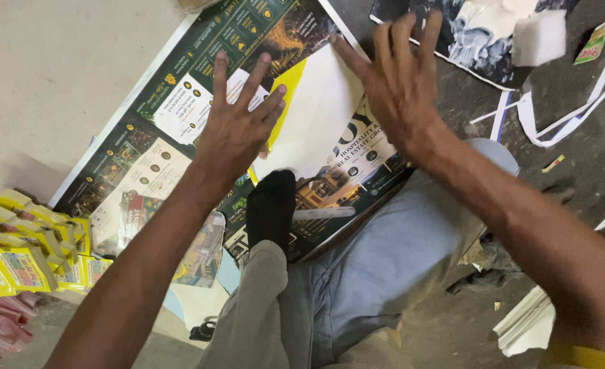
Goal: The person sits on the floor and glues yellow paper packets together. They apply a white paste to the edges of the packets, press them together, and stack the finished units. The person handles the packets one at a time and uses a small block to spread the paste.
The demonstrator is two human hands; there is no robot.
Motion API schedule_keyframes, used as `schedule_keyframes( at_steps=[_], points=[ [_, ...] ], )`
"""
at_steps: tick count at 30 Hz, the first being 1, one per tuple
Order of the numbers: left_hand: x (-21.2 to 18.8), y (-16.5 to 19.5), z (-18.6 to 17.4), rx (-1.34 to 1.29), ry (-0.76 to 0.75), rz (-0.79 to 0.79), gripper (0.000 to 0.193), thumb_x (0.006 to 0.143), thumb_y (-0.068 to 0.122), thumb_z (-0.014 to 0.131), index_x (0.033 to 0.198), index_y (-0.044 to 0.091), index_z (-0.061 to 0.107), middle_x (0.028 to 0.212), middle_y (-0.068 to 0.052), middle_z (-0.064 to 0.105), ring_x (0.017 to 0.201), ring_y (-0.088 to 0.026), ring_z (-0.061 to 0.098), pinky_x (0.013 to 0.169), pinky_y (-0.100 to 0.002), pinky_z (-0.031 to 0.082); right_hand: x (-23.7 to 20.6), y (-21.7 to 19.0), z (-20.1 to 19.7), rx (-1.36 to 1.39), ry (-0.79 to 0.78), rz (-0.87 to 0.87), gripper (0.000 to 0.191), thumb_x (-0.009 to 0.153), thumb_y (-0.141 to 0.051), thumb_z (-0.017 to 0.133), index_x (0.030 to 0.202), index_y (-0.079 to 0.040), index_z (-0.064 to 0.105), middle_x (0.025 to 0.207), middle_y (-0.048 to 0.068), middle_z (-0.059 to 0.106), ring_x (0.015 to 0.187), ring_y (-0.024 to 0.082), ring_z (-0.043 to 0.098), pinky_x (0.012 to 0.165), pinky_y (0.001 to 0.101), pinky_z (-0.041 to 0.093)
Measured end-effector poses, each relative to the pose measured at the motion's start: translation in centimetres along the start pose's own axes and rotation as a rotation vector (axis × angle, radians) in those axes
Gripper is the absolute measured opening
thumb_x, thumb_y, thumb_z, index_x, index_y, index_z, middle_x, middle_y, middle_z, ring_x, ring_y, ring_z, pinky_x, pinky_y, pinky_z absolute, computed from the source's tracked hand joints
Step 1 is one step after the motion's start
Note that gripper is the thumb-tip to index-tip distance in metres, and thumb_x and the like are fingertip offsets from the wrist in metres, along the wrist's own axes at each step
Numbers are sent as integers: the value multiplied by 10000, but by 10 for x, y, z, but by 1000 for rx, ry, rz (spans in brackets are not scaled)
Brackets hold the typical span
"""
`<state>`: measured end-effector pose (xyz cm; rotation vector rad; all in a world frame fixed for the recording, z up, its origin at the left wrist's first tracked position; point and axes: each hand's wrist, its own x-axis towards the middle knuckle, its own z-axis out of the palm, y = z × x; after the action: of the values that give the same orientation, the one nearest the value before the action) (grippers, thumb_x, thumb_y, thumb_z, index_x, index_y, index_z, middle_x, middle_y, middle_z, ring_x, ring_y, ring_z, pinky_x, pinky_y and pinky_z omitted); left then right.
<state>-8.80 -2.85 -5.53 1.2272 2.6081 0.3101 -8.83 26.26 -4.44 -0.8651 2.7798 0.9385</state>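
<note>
The white rectangular paper sheet with a yellow edge [316,113] lies on the large dark glossy printed poster [179,116] at centre; the left hand [237,123] and right hand [398,82] press it, fingers spread, grasping nothing; smoothing outward evenly should avoid creases; yellow packets [22,253] sit near left.

The printed poster [179,109] is dark green with gold marks and white panels, and the sheet [316,102] on it is white with a yellow edge. The sock [271,205] is black, the trousers [384,266] pale grey-blue, and the stacked packets [22,253] bright yellow.
</note>
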Motion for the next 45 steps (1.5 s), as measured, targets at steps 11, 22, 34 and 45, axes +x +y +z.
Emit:
schedule_keyframes(
  at_steps=[11, 22, 34, 45],
  points=[
    [-3, -3, 7, -1, 70, -5, 424, 837, 163, 754, 1256, 98, 756, 1507, 14, 638, 1605, -363, 214, 1226, -772, 70, -36, -64, -14, 167, -51, -185, 1055, 719, -531, 578, 1682, -499, 147, 1218, 177, 557, 1167, 377, 481, 1050, 662, 271],
    [-3, 4, 4, 50, 32, -5, 456, 788, 130, 744, 1244, 124, 755, 1496, 13, 643, 1591, -368, 215, 1201, -769, 68, -15, -16, -22, 311, -62, 29, 835, 977, -50, 661, 1682, -355, 335, 1541, 271, 389, 1492, 514, 223, 1201, 752, 33],
    [-8, 3, 10, 126, 94, -9, 360, 906, 118, 740, 1266, 135, 751, 1518, 18, 638, 1626, -366, 195, 1237, -762, 47, -42, -63, -30, 752, -152, -43, 914, 898, -373, 743, 1689, -383, 286, 1677, 258, 86, 1517, 496, 16, 1105, 841, 33],
    [2, 18, -4, 69, -65, -23, 740, 651, 308, 869, 1346, 99, 726, 1556, 7, 605, 1630, -355, 158, 1217, -762, 22, -55, -32, 34, 484, 72, 167, 840, 1029, -148, 678, 1737, -331, 265, 1485, 260, 446, 1461, 487, 365, 1226, 750, 54]
  ],
)
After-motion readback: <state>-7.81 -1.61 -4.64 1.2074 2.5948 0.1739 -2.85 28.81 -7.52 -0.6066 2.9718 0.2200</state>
